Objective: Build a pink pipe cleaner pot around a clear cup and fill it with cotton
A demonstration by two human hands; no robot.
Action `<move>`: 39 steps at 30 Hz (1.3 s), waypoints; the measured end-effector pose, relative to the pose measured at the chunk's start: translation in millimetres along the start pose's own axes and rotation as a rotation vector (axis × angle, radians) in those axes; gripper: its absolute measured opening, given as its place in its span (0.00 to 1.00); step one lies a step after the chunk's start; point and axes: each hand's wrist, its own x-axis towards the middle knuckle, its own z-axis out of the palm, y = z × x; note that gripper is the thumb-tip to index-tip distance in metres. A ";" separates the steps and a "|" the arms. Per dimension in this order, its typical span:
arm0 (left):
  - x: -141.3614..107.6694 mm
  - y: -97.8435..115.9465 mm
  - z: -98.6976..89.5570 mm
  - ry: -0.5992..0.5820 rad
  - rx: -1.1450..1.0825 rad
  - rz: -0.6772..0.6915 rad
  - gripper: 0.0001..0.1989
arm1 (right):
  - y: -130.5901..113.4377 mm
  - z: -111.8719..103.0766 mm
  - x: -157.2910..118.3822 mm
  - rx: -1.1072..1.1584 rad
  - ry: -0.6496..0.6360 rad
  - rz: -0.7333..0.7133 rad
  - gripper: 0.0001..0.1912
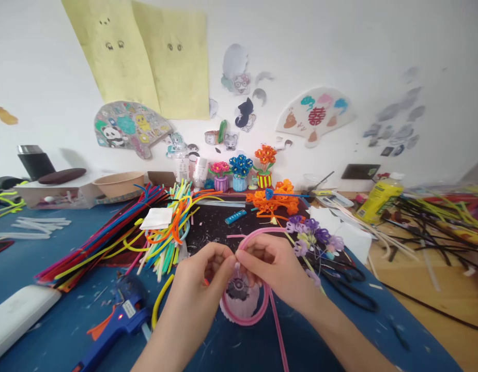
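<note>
My left hand (pixel 205 279) and my right hand (pixel 279 271) meet fingertip to fingertip, both closed in a pinch. Between them is a pink pipe cleaner (pixel 275 323), which loops up behind my right fingers and trails down toward the table's front edge. Under my fingers sits a small clear, ribbed plastic cup (pixel 239 294), with pink pipe cleaner curving round its lower side. The exact spot where the fingertips press is partly hidden by the fingers.
A blue glue gun (pixel 126 310) with a lit red light lies left. Bundled pipe cleaners (pixel 107 235) spread behind it. Black-handled scissors (pixel 349 281) and purple pipe-cleaner flowers (pixel 310 232) lie right. Farther back stand potted pipe-cleaner flowers (pixel 241 173) and a yellow bottle (pixel 380 199).
</note>
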 end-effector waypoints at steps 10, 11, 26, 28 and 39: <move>4.8 -4.5 2.0 -0.056 -0.051 0.017 0.10 | 3.6 -11.5 -2.4 -0.042 -0.176 0.125 0.11; 4.5 -3.8 1.2 -0.072 -0.054 0.013 0.10 | 4.2 -11.7 -2.2 -0.039 -0.185 0.121 0.11; 6.3 1.2 -1.7 -0.082 -0.145 -0.085 0.09 | 15.7 -2.3 -1.2 -0.034 -0.083 0.072 0.16; 5.9 1.1 -2.2 -0.088 -0.171 -0.118 0.10 | 17.3 -2.5 -1.6 -0.043 -0.066 0.069 0.16; 4.7 -2.6 -5.8 -0.143 -0.399 -0.204 0.11 | 15.0 -4.8 -4.2 -0.073 -0.045 0.019 0.11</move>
